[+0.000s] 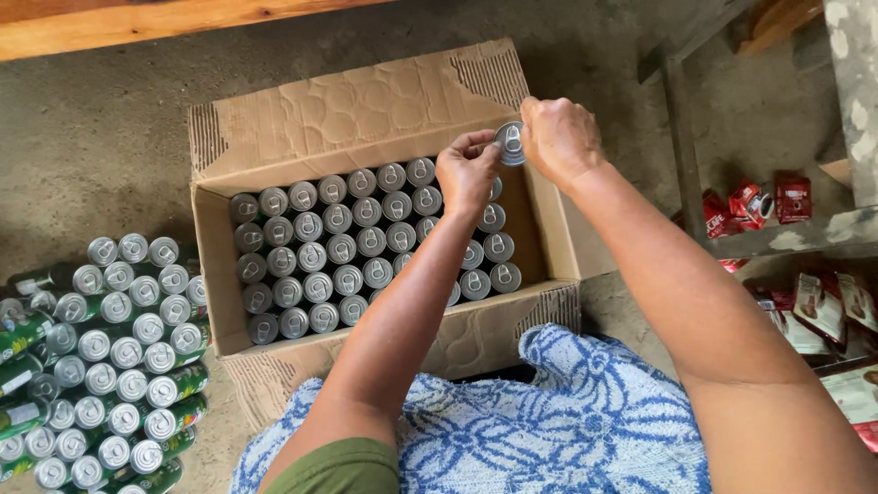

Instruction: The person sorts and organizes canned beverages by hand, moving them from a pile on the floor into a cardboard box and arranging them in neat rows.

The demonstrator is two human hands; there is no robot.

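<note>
Landmark: an open cardboard box (366, 119) stood on the concrete floor (101, 155), its flaps folded outward.
Box contents: rows of silver-topped cans (340, 247) stood upright and filled the box almost wholly, save a bare strip along its right wall.
Held can: one can (511, 143) was above the box's far right corner, its pull-tab top turned toward the camera, clear of the rows below.
Left hand: the left hand (466, 169) hovered over the box's far right rows, its fingers (479, 140) pinched together on the near-left edge of the held can.
Right hand: the right hand (560, 137) was just past the box's right wall, fingers closed on the can's right side, so both hands gripped the same can.
Left of the box: a heap of green cans (110, 366) lay on the floor, tops facing up and toward the box.
Right of the box: red packets (768, 201) sat on a low shelf, well apart from the box.
Beyond the box: a wooden plank (137, 23) ran along the far edge.
Near side of the box: blue-and-white patterned cloth (567, 421) covered the person's lap.
</note>
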